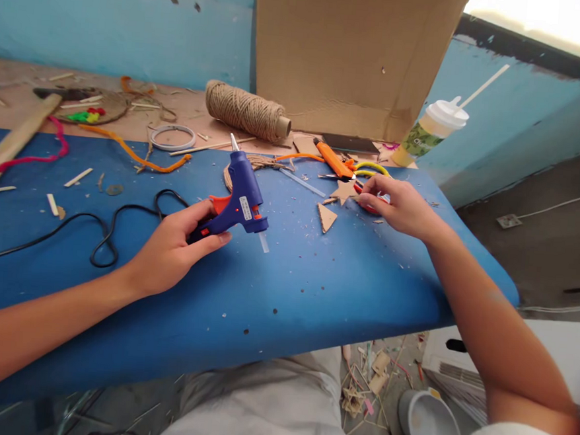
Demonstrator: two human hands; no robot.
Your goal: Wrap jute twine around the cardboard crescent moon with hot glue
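Observation:
My left hand point(176, 246) is wrapped round the handle of a blue glue gun point(239, 197) with an orange trigger, nozzle pointing away, a clear glue stick poking out at the back; its black cord point(105, 228) trails left over the blue board point(265, 289). My right hand point(400, 205) rests on the board further right, fingers curled over a red object beside a cardboard star point(344, 191). A cardboard triangle point(326, 217) lies between the hands.
A twine spool point(245, 110), an orange cutter point(334, 159), yellow-handled scissors point(370, 168), a tape ring point(172, 137) and orange pipe cleaners lie behind. A big cardboard sheet point(351, 49) leans on the blue wall. A lidded cup with straw point(432, 128) stands right.

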